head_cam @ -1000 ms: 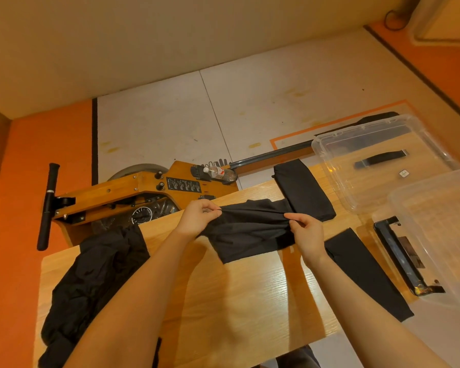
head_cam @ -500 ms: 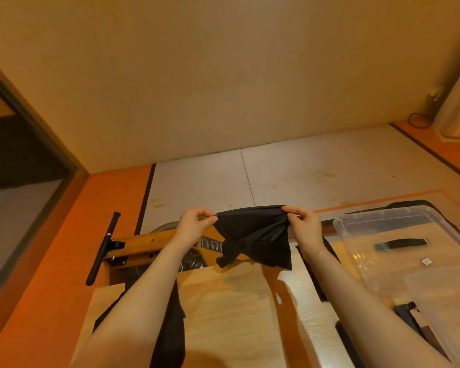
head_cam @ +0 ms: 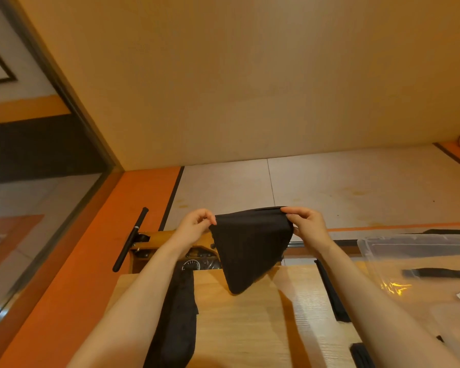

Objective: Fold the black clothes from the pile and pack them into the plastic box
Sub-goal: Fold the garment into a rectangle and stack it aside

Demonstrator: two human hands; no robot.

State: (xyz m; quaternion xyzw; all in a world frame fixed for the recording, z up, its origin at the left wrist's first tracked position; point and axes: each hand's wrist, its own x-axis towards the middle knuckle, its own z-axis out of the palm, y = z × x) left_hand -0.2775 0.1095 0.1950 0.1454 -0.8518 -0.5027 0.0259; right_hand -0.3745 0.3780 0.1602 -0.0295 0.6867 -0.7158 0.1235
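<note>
Hanging above the tabletop [head_cam: 250, 328], a black garment [head_cam: 250, 248] is pinched at its top corners by the left hand [head_cam: 194, 227] and right hand [head_cam: 307, 225]. Each grip is closed on fabric. The plastic box [head_cam: 420, 251] is seen at right, the black pile [head_cam: 175, 314] at left.

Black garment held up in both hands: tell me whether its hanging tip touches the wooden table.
Cannot tell. In the head view the black garment hangs from the left hand and right hand; its tip overlaps the wooden table, with no gap or contact plainly shown.

Black garment [head_cam: 250, 248] aloft between left hand [head_cam: 194, 227] and right hand [head_cam: 307, 225]
</note>
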